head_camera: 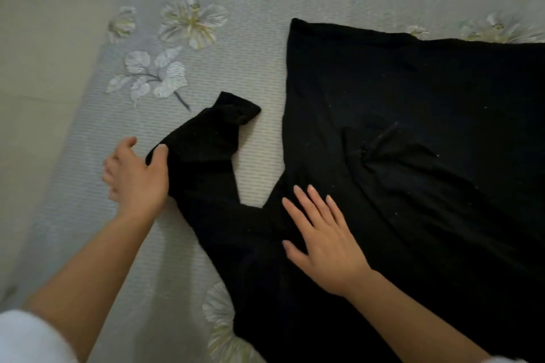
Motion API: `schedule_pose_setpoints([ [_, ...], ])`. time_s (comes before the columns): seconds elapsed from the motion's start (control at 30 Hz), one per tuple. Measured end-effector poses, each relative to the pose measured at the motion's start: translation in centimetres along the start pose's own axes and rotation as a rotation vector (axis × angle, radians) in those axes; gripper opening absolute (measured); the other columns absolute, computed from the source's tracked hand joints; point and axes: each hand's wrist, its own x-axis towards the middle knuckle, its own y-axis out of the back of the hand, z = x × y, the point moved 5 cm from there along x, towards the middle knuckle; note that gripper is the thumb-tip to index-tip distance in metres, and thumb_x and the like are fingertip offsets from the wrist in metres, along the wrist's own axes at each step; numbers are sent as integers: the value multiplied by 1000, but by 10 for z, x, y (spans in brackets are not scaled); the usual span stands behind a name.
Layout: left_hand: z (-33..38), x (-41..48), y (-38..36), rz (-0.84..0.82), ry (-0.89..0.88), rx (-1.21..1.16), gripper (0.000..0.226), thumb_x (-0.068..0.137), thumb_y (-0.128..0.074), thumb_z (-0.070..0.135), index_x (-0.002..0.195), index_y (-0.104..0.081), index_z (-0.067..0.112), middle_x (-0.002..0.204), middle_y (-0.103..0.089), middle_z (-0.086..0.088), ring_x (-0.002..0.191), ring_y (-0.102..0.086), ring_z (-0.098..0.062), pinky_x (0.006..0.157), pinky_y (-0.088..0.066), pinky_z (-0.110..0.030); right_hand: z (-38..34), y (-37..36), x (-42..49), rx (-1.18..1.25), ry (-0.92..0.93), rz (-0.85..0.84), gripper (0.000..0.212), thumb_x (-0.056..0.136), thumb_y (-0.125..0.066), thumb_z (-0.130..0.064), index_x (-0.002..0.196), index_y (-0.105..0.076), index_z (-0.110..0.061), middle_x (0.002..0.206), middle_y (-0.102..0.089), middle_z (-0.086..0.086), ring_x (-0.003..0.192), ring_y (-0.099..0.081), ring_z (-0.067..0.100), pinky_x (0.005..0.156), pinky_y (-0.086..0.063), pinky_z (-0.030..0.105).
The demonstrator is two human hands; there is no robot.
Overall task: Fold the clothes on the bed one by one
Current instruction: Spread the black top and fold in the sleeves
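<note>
While the black long-sleeved knit garment (413,127) lies spread on the bed's pale striped, flower-printed sheet (206,68), the right hand (321,233) rests flat on its body, fingers spread. The left hand (135,177) has its thumb on the bent sleeve (206,141), fingers loosely curled; whether it grips the cloth cannot be told.
</note>
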Motion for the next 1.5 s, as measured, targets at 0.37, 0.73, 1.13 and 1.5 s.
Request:
schedule_pose_setpoints([
  [0.37,50,7,32,203,-382,-503,10,79,-59,33,77,-53,26,77,-55,9,72,-50,-4,75,-42,-25,1,-13,0,-146,-45,-24,68,93,-31,-55,151,-22,-23,159,-20,3,147,-7,19,114,-9,42],
  [0.73,-4,10,-28,-172,125,-337,44,80,-59,48,107,-57,12,113,-59,-6,101,-58,-23,86,-50,-40,1,-15,1,-128,-37,-10,68,93,-30,-55,152,-17,-24,159,-16,3,148,-8,20,115,-11,43],
  [1.13,11,-1,-39,-359,233,-554,18,96,-53,24,79,-48,22,80,-62,-2,54,-59,-5,49,-43,-21,3,-16,2,-119,-34,-101,68,94,-24,-58,152,-9,-27,160,-6,1,146,6,16,115,2,40],
  [1.5,-118,9,73,73,561,-1295,35,98,-41,27,124,-60,13,119,-65,-11,107,-63,-27,95,-50,-44,-18,15,2,-110,-98,-215,69,98,-30,-50,153,3,-25,161,11,1,146,16,17,118,8,38],
])
